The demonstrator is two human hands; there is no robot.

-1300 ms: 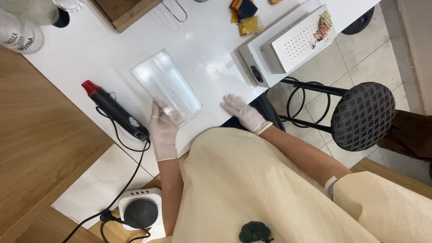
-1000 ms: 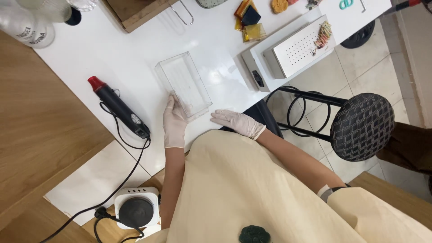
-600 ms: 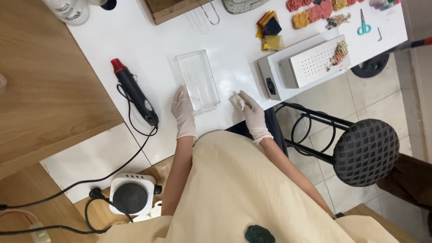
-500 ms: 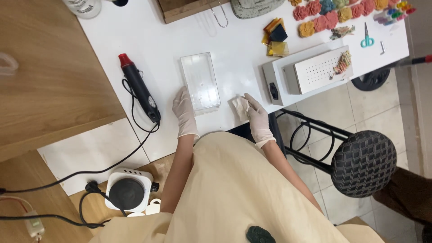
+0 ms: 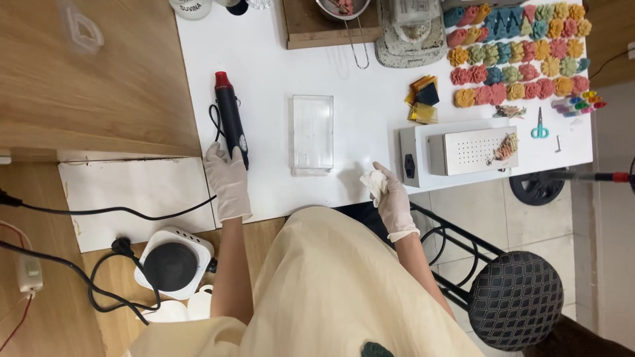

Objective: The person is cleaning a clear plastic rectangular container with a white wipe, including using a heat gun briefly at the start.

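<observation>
On the white counter (image 5: 278,59), near edge: my left hand (image 5: 227,180) grips the heat gun (image 5: 230,119); right hand (image 5: 391,198) pinches a crumpled tissue (image 5: 376,181). Clear rectangular mould (image 5: 312,134) between them looks empty, heating not begun.

White jar (image 5: 192,6), top edge of table, left of centre: dark printed label on front, cut off by frame. Black heat gun (image 5: 229,119), red nozzle: small pale round sticker on body near handle. No signs or screens in view. Print too small to make out.

White table (image 5: 370,73), wooden counter (image 5: 99,86), tiled floor (image 5: 489,218)
</observation>
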